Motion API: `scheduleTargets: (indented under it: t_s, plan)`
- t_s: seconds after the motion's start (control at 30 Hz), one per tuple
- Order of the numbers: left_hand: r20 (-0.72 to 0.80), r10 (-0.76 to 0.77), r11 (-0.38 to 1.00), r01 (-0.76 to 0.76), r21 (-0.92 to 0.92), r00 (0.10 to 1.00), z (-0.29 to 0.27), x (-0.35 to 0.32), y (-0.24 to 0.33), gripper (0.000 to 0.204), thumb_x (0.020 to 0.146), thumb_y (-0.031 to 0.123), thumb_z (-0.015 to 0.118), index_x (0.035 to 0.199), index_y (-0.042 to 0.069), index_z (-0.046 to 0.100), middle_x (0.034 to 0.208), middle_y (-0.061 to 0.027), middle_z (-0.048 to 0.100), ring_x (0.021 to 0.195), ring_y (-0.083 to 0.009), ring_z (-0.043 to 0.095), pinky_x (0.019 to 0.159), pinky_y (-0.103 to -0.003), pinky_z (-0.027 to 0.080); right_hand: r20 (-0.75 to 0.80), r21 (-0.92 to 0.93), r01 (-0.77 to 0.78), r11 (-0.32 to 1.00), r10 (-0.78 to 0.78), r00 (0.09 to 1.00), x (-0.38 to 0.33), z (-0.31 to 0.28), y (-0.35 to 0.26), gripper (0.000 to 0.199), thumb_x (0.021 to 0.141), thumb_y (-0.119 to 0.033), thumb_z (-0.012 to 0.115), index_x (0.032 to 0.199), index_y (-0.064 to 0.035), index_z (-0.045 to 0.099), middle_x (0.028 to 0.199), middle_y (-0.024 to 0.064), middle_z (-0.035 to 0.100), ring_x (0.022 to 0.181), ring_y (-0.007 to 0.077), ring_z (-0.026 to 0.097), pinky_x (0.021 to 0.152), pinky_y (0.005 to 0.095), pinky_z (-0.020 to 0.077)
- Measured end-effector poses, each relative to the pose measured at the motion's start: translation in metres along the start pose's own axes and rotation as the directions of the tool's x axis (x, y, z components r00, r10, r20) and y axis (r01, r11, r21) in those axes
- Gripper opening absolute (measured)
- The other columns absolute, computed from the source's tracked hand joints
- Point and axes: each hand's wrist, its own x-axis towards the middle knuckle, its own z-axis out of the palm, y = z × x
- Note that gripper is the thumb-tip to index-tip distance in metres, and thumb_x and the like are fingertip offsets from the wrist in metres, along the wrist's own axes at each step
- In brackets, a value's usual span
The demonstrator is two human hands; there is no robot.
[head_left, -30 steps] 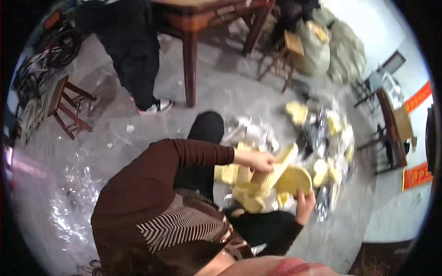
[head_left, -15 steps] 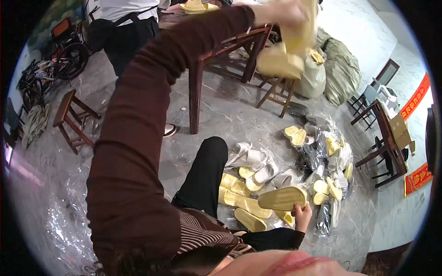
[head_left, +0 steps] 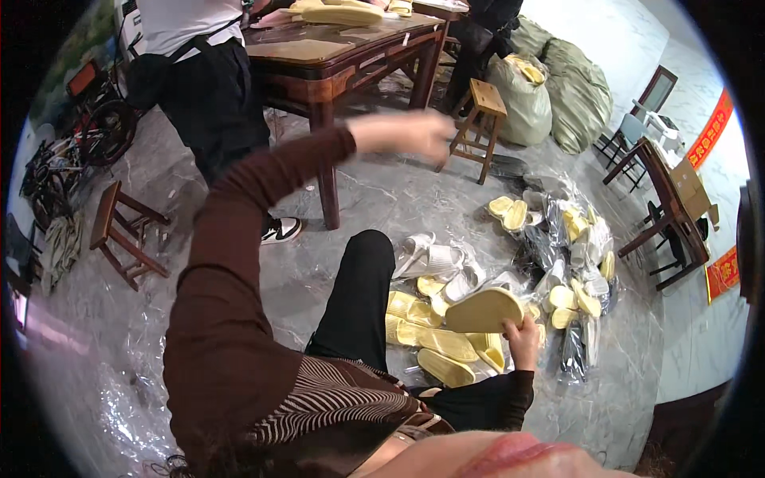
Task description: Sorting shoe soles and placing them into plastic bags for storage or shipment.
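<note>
My left hand [head_left: 405, 135] is raised in front of the dark wooden table [head_left: 335, 60], blurred and holding nothing. Yellow slippers [head_left: 339, 12] lie on the tabletop beyond it. My right hand [head_left: 522, 338] is low by my knee and grips a yellow slipper [head_left: 482, 311] by its edge. Under it, a heap of yellow slippers [head_left: 438, 342] lies on the grey floor, with white slippers [head_left: 434, 259] just behind. More yellow slippers in clear bags [head_left: 570, 263] spread out to the right.
A person in a white top and black trousers [head_left: 199, 80] stands at the table's left. One wooden stool [head_left: 478, 119] is by the table, another [head_left: 119, 231] at left. Stuffed green sacks [head_left: 550, 88] are behind; a second table and chairs [head_left: 669, 191] stand at right.
My left hand lifted yellow slippers from the floor heap up toward the table and is now empty. My right hand has stayed low, holding its yellow slipper.
</note>
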Motion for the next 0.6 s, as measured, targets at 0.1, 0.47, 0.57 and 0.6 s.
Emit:
scheduleTargets:
  t_s: [0.1,0.47,0.57,0.6]
  plan:
    - [0.245,0.269,0.959,-0.235,-0.159,0.932,0.13,-0.021,0.046,0.08,0.068,0.032,0.066,0.128,-0.002,0.025,0.131,-0.0233,0.025,0.119,-0.0332,0.03,0.094,-0.039,0.031,0.082,-0.047,0.094,0.994,-0.09,0.993,0.004,0.002,0.004,0.014,0.072,-0.007,0.061,0.08,0.0021,0.054,0.063,0.0074,0.056,0.055,0.0106,0.053,0.051,0.0236,0.043]
    - [0.043,0.099,0.564,-0.02,-0.825,0.994,0.218,-0.07,0.149,0.05,0.07,0.022,0.063,0.109,-0.003,0.044,0.091,-0.0163,0.058,0.086,-0.0201,0.057,0.075,-0.032,0.044,0.118,0.497,0.04,0.867,-0.114,0.986,-0.002,-0.041,-0.051,0.022,0.079,-0.006,0.052,0.1,0.0017,0.052,0.086,0.0051,0.057,0.07,0.0123,0.056,0.062,0.0249,0.0467]
    - [0.052,0.062,0.362,0.026,-0.932,0.997,0.196,-0.065,0.153,0.045,0.07,0.016,0.06,0.108,-0.004,0.045,0.09,-0.0137,0.059,0.083,-0.016,0.056,0.072,-0.029,0.045,0.038,0.583,0.031,0.812,-0.065,0.997,0.008,-0.035,-0.025,0.022,0.082,-0.009,0.051,0.102,0.001,0.051,0.088,0.0059,0.057,0.068,0.0135,0.056,0.061,0.025,0.0469]
    - [0.05,0.061,0.362,0.025,-0.932,0.997,0.186,-0.063,0.153,0.045,0.07,0.016,0.06,0.108,-0.004,0.045,0.09,-0.0137,0.059,0.083,-0.016,0.056,0.072,-0.029,0.045,-0.058,0.618,0.002,0.786,0.043,0.997,0.009,-0.031,-0.008,0.023,0.082,-0.011,0.051,0.102,0.0004,0.051,0.088,0.0066,0.057,0.068,0.0141,0.056,0.06,0.0252,0.0472]
